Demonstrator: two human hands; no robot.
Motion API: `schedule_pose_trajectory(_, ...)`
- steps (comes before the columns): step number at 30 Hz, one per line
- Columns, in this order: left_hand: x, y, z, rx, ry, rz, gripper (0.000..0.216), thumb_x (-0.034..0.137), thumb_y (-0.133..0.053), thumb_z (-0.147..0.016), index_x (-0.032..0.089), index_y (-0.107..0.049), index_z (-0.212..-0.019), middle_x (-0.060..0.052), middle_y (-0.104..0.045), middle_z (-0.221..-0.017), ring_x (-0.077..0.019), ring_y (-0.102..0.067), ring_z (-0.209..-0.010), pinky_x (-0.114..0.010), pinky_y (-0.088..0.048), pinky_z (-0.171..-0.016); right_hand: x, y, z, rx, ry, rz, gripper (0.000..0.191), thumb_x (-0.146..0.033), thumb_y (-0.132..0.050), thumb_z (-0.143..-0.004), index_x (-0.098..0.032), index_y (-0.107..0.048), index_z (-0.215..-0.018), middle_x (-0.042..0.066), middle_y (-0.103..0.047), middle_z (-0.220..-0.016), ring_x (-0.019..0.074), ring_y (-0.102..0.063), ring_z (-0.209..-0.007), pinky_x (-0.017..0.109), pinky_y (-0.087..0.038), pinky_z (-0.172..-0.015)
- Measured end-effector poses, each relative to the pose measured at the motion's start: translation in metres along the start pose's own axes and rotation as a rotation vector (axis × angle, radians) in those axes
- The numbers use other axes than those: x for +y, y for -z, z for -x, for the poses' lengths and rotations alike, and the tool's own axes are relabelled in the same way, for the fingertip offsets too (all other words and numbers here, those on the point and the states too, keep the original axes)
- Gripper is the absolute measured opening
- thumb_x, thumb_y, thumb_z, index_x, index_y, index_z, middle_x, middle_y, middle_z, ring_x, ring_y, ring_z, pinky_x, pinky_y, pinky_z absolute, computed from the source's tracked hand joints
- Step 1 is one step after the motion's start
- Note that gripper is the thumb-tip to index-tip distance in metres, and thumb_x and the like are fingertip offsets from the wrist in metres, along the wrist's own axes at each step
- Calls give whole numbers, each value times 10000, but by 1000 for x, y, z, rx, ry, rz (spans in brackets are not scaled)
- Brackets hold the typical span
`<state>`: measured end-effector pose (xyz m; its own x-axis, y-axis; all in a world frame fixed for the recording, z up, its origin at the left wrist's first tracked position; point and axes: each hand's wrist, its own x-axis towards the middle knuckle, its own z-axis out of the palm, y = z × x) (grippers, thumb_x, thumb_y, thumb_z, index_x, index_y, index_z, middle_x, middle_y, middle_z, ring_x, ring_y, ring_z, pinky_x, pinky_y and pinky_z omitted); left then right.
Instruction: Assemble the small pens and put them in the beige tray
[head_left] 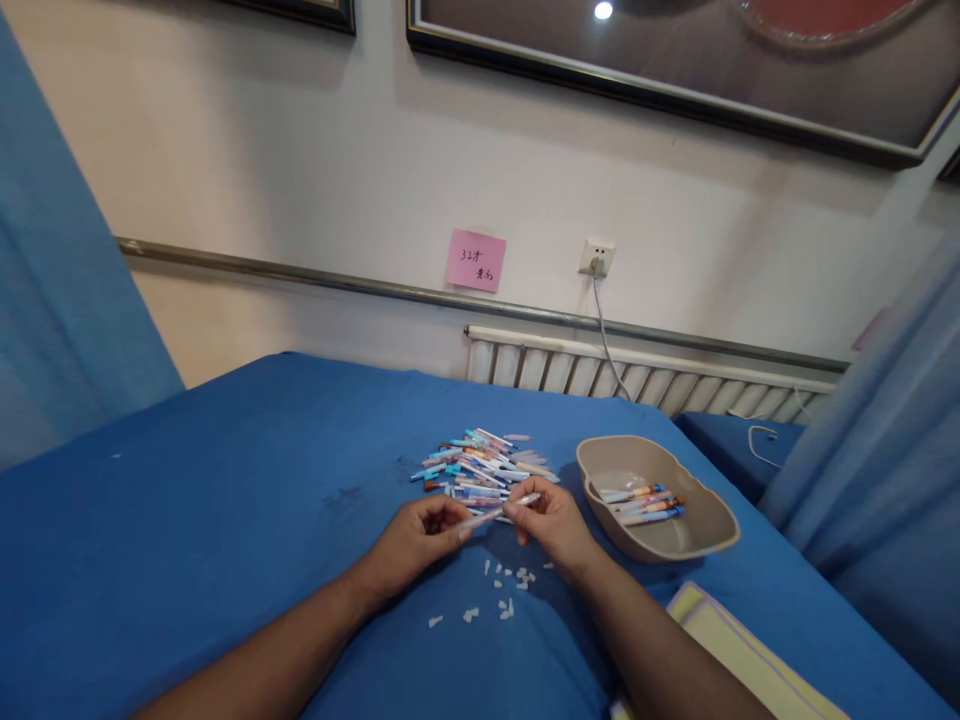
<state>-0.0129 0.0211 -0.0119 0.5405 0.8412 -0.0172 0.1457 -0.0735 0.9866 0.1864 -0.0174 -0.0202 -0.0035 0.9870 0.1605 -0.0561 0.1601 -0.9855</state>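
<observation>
A slim pale pen (491, 516) is held between my two hands, tilted up toward the right. The fingers of my left hand (424, 530) pinch its lower left end. My right hand (551, 520) grips it near the upper right end. Just behind them lies a loose pile of pens (480, 465) in white, blue, teal and orange. Several small white pieces (521, 575) are scattered on the cloth in front of my hands, too small to name surely.
To the right stands a beige plastic basin (697, 530) with several pens (649, 505) in it. A folded yellow cloth (742, 650) lies by my right forearm. Blue cloth (225, 530) covers the table. A radiator (570, 370) and a plugged-in cable (604, 330) are behind.
</observation>
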Motion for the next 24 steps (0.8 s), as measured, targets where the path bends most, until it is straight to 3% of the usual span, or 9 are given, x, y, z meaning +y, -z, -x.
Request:
schedule_pose_trajectory(4, -1, 1, 0, -4, 14, -10, 338, 449, -679, -650, 155, -618, -807, 26, -559, -665, -106, -462, -591, -201, -335, -551, -2, -1, 1, -51, 5, -64, 348, -462, -713, -634, -190, -537, -763, -70, -518, -520, 87, -492, -439, 212, -388, -462)
schedule_pose_trajectory(13, 10, -7, 9, -85, -17, -134, 237, 404, -628, -706, 170, -629, -745, 38, -512, -623, -108, -418, -570, -199, -316, -544, 2, -2, 1, 23, 18, 139, 403, -571, -637, -674, -197, -493, -702, -74, -477, -480, 91, -463, -405, 212, -354, -421)
schedule_pose_trajectory(17, 13, -8, 10, -96, -27, -166, 259, 429, -628, -706, 171, -626, -724, 39, -507, -608, -108, -411, -563, -198, -316, -536, 6, 0, 2, -57, -17, 136, 456, -633, -596, -679, -189, -491, -703, -69, -485, -530, 79, -459, -409, 204, -366, -423)
schedule_pose_trajectory(20, 11, -5, 5, -36, -5, -120, 310, 474, -641, -677, 167, -627, -717, 25, -539, -631, -119, -445, -588, -205, -340, -549, 10, 4, -1, -150, -33, 100, 521, -689, -444, -755, -174, -521, -745, -47, -515, -557, 83, -501, -417, 198, -371, -431)
schedule_pose_trajectory(24, 15, -1, -3, 148, 56, -44, 369, 493, -674, -625, 157, -660, -777, 14, -569, -637, -119, -456, -559, -214, -345, -524, 16, 8, -8, -170, -84, 97, 650, -720, -224, -808, -157, -537, -720, -31, -506, -532, 80, -502, -391, 184, -350, -403)
